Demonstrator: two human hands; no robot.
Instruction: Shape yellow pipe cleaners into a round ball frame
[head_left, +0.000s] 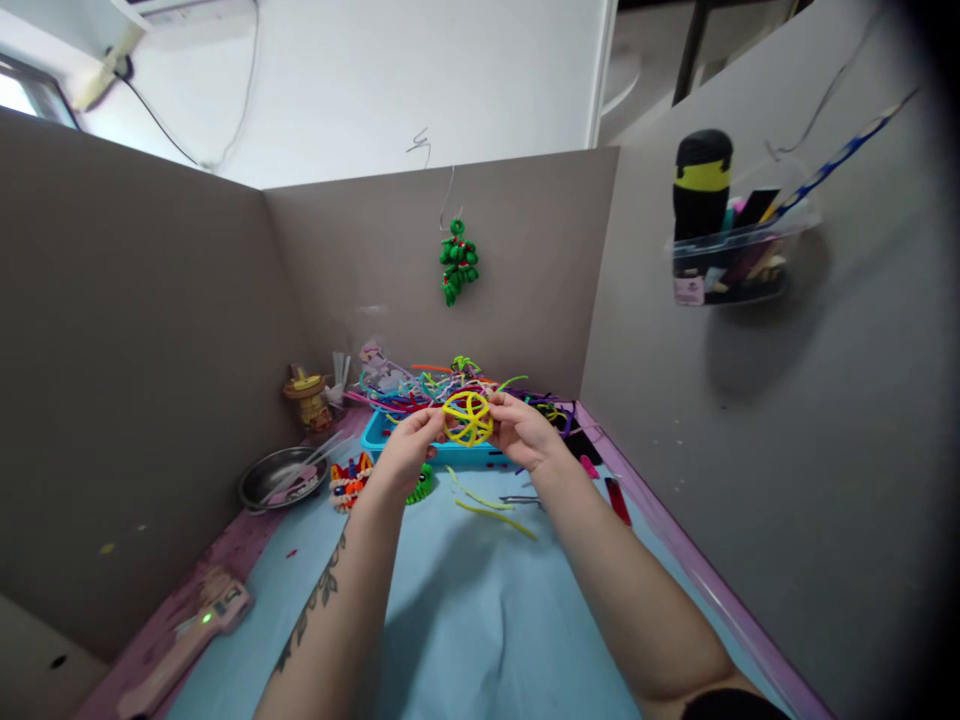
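Sheet, light blue, covers most of the pink worktop. At the near left lies a pink glue gun, its small light showing green. Farther in, loose yellow chenille stems lie on the sheet, with a slim metal tool just beside them; its exact type cannot be told. At left stand a metal bowl and an orange-and-white fuzzy piece.

Above the sheet, on the near side of the blue tray, both hands hold a yellow chenille ring with crossing spokes. The left hand pinches its left edge and the right hand its right edge, both grips narrow. Whether the joints are fixed cannot be told.

Judgement: pressure should be light and equal on both sides, since chenille wire is likely to bend. Fingertips are best kept on the rim, clear of the spokes, with corrections made in small bends.

Beyond, assorted chenille stems heap over the tray; a green ornament hangs on the far partition.
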